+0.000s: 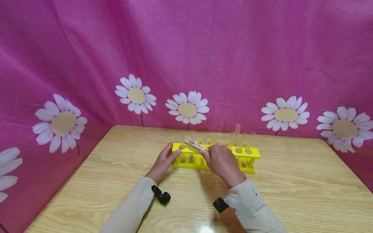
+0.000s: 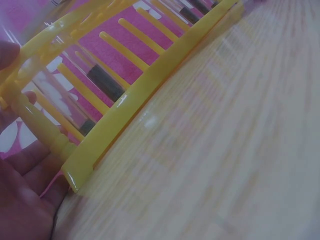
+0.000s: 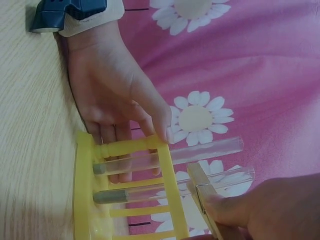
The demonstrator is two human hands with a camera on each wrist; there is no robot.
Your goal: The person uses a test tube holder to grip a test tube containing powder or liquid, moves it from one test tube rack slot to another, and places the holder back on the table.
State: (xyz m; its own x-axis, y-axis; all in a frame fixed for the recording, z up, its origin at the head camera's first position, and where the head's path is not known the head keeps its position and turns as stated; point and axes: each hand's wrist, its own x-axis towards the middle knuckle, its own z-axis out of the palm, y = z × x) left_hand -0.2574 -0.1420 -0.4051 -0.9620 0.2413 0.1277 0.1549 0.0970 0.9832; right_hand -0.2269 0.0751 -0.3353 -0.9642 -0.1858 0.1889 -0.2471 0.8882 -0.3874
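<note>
A yellow test tube rack (image 1: 190,165) stands on the table. My left hand (image 1: 164,161) grips its left end, thumb at the top plate and fingers behind the end post. In my right hand (image 1: 224,161) is a wooden test tube clamp (image 1: 196,145), like a long clothespin with a metal spring. The clamp's jaws lie across the upper part of the second test tube (image 3: 242,176) from the left. That tube stands in the rack with dark grey matter at its bottom. The leftmost test tube (image 3: 220,150), next to my left thumb, holds a smaller amount.
Several more glass tubes (image 1: 238,129) stand at the rack's right end, one higher than the others. Yellow pegs (image 1: 218,142) line the rack's back. Behind the wooden table (image 1: 306,181) hangs a pink cloth (image 1: 233,58) with white flowers. Black camera mounts (image 1: 161,195) sit on both wrists.
</note>
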